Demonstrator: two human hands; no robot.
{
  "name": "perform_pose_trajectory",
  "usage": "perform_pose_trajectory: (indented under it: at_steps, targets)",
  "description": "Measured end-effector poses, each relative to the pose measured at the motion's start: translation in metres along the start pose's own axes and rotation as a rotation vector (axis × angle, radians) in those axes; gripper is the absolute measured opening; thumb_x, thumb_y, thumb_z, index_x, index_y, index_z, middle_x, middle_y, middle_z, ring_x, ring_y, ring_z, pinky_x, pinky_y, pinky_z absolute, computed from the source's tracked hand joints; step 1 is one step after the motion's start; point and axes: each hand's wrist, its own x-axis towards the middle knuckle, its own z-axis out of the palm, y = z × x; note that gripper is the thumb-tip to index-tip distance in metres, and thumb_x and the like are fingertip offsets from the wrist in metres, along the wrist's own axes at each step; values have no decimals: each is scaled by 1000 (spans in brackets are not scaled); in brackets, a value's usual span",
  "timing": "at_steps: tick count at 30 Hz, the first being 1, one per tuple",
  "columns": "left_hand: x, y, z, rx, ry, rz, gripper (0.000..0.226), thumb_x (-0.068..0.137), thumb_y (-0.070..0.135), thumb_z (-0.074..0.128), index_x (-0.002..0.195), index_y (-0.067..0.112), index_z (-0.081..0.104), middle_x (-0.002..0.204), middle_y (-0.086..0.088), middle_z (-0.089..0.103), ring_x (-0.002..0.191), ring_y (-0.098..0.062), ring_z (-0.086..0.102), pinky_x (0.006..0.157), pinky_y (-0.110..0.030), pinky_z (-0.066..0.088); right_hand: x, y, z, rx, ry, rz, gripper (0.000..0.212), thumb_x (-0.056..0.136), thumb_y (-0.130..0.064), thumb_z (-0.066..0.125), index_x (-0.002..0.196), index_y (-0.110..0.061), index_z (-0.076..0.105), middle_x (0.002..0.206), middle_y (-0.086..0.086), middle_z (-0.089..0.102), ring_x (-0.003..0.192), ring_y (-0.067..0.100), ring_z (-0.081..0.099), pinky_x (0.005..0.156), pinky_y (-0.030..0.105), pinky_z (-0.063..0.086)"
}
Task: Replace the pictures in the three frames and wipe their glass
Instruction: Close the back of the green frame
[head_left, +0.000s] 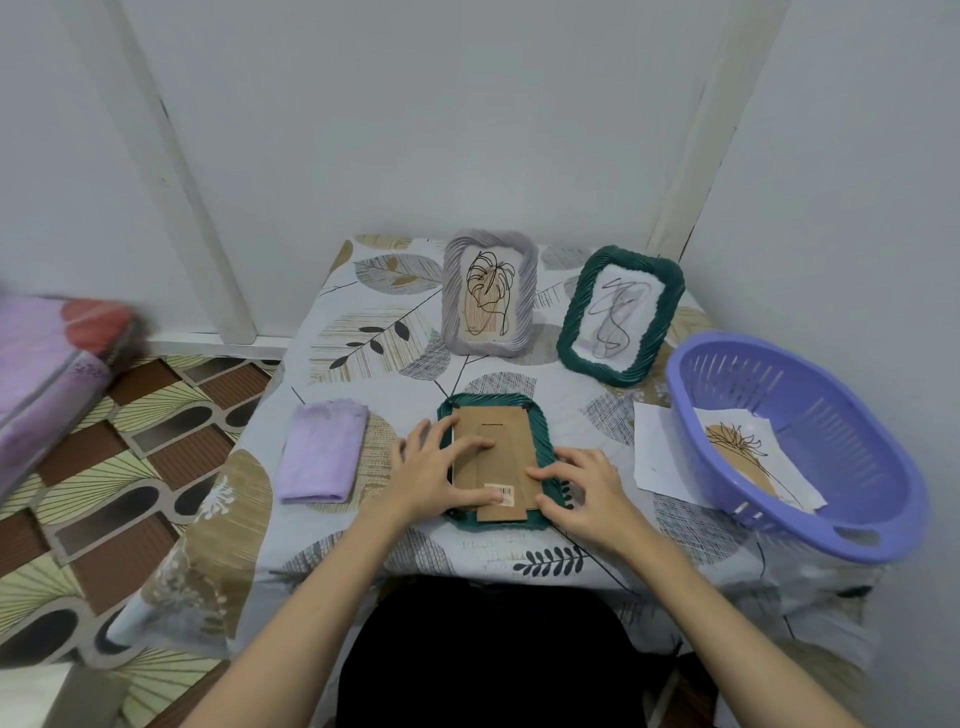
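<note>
I saw a grey frame (489, 293) and a green frame (621, 317) upright at centre frame; lilac cloth (323, 451) lay centre-left on the bench (363, 332). Barcode sticker (500, 493), text unreadable. Purple basket (795, 441) at right held a plant print (748, 457). Face-down frame (493, 460) lay centre w/ left hand (436, 467) and right hand (584, 486) spread flat on its backing, gripping nothing.

Soft even light; edges warped, left blurred.

Open cloth lanes at the middle, clutter around them

Bare tablecloth (405, 374) runs across mid-frame; upright grey frame (489, 293) and green frame (621, 317) block the upper centre, purple basket (795, 447) fills the right, folded cloth (322, 449) sits left of centre.
</note>
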Motion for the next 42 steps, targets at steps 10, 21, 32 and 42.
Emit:
perform_pose_trajectory:
  at_steps: [10,21,32,42]
  targets:
    - [-1,1,-1,7,-9,2,84,46,90,37,124,60,34,154,10,10,142,-25,2,113,-49,4,-13,-26,4,-274,-37,85,67,63,-77,18,124,-59,38,156,-3,-10,141,25,-13,110,53,-4]
    - [-21,-11,-18,-32,-82,33,90,48,83,40,131,47,40,151,12,23,139,-16,23,114,-46,14,-15,-31,11,-208,-153,204,53,74,-75,31,125,-59,33,156,6,6,142,28,-11,108,60,-9]
    - [-23,-17,-11,187,7,99,83,50,85,29,127,55,39,150,19,25,143,-15,14,114,-45,9,-18,-29,14,-267,-112,159,68,64,-78,12,127,-58,29,156,2,4,143,25,-11,107,62,-9]
    - [-24,-19,-14,-77,2,-31,69,50,88,31,114,65,43,157,8,6,144,-19,-5,115,-48,0,-19,-27,16,-228,-110,167,67,65,-79,13,127,-59,29,156,0,3,143,24,-11,107,62,-10]
